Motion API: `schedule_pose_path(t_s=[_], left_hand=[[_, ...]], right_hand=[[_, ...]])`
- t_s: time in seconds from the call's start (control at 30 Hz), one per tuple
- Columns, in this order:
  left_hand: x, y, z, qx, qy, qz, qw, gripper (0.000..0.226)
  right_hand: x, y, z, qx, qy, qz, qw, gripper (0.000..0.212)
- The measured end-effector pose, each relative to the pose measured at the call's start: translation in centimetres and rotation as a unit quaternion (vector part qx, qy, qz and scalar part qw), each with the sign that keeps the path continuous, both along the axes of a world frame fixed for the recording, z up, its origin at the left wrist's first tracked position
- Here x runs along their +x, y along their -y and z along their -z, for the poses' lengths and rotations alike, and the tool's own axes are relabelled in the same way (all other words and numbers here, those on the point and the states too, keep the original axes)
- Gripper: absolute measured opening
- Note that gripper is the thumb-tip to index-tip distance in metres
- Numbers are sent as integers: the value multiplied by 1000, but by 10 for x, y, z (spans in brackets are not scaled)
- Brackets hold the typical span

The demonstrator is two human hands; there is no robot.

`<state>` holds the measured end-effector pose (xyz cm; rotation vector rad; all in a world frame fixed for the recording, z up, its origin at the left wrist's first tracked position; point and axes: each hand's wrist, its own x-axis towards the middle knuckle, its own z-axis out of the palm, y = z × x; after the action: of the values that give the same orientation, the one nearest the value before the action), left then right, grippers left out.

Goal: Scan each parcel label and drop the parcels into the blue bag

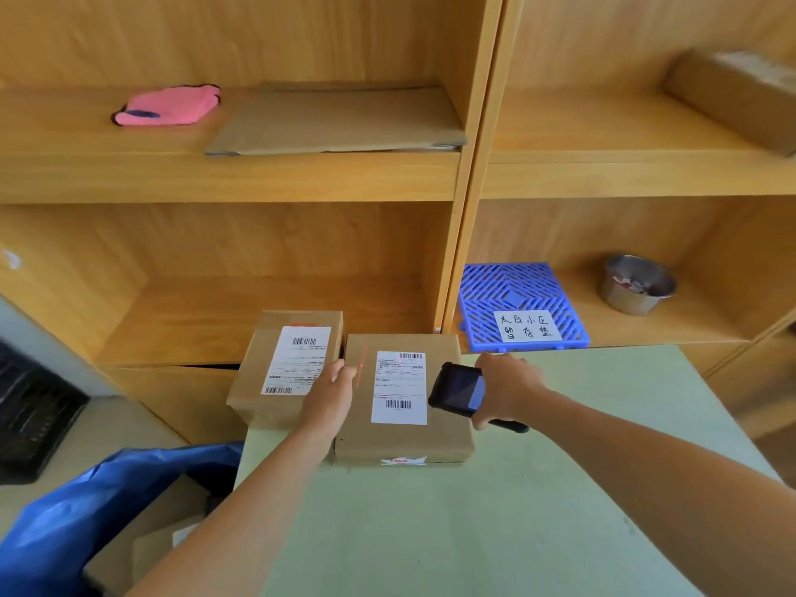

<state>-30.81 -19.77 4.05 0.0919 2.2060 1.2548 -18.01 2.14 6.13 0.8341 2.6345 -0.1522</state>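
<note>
Right hand fingers clamp the scanner — left hand fingers together between both parcels' edges.

A pale green table carries two cardboard parcels at its far left corner. The right parcel lies fully on it, label up; the left parcel sits just beside it at the left edge, seemingly overhanging that edge.

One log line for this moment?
phase: scanning | right hand: holds scanner | left hand: on near box | beam: left of label | blue bag: open
</note>
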Motion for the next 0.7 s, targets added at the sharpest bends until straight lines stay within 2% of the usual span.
schedule_pose_path(t_s=[0.23, 0.37, 0.53, 0.7], left_hand=[[0, -8, 5, -13, 29, -9, 999, 63], [0, -9, 10, -20, 44, -21, 999, 52], [-2, -10, 12, -26, 46, -18, 998, 58], [-4, -12, 12, -29, 47, -21, 998, 54]], right_hand=[[4, -14, -3, 26, 57, -47, 997, 67], [4, -18, -8, 38, 78, -58, 995, 60], [3, -21, -14, 43, 104, -80, 990, 62], [3, -20, -17, 30, 127, -98, 987, 64]])
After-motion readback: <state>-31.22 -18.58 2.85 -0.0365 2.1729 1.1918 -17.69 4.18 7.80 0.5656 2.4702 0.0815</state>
